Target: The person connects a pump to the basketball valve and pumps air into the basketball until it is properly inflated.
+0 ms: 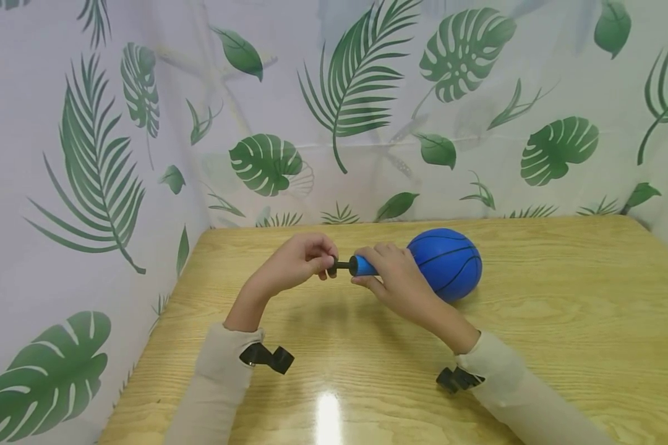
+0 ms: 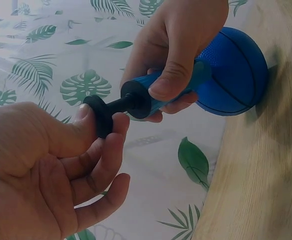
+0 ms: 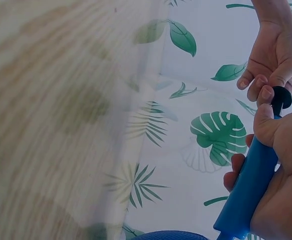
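Observation:
My right hand (image 1: 394, 275) grips the blue barrel of a small hand pump (image 3: 248, 187), which lies roughly level above the table. Thumb and fingers of my left hand (image 1: 297, 262) pinch the pump's black handle (image 2: 101, 116). A short length of black rod shows between handle and barrel. Just beyond the right hand sits a blue ball with black seams (image 1: 448, 262), resting on the table. The pump's far end points toward the ball; in the head view the right hand hides where they meet.
The wooden table (image 1: 562, 321) reaches back to a white cloth with green leaves (image 1: 362, 93), which also hangs along the left side. Black wrist mounts (image 1: 267, 357) sit on both light sleeves (image 1: 217, 377).

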`<state>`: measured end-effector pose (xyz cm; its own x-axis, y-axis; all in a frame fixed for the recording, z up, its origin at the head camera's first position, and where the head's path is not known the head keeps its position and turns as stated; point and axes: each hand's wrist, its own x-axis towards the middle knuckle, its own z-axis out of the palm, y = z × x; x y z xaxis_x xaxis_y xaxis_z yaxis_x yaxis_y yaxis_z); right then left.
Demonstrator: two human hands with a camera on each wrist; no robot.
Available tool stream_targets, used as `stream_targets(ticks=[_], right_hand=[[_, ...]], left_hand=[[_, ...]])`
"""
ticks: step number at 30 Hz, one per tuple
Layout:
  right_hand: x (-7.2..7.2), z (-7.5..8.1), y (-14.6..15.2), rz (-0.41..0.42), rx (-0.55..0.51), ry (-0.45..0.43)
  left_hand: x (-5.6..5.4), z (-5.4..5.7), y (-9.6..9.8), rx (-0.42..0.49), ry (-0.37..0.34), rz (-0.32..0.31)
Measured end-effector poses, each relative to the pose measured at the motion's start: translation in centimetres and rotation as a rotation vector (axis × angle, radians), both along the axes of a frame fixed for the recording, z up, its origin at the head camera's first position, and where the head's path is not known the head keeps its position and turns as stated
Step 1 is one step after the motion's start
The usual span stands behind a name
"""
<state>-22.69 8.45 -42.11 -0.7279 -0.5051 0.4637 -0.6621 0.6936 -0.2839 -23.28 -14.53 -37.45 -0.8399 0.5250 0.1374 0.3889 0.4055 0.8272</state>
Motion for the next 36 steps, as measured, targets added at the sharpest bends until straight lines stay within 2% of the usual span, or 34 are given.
stream_targets(ticks=[6, 12, 22, 31, 36], right_hand=[[0.1, 0.1, 0.0, 0.003, 0.008, -0.023], [0.0, 0.0, 0.0, 0.012, 0.003, 0.005], [0.0, -0.5, -0.2, 0.000, 0.033, 0.029], [0.1, -0.5, -1.0, 0.137, -0.087, -0.024], [0.2, 0.2, -0.7, 0.114, -0.077, -0.017]], left_hand=[[0.0, 0.1, -0.2, -0.003, -0.002, -0.020], [0.0, 0.2, -0.2, -0.008, -0.006, -0.026], [-0.1, -0.3, -0.5, -0.032, -0.003, -0.033], [0.3, -0.1, -0.2, -0.011, 0.019, -0.024], [0.1, -0.1, 0.0, 0.015, 0.027, 0.002]])
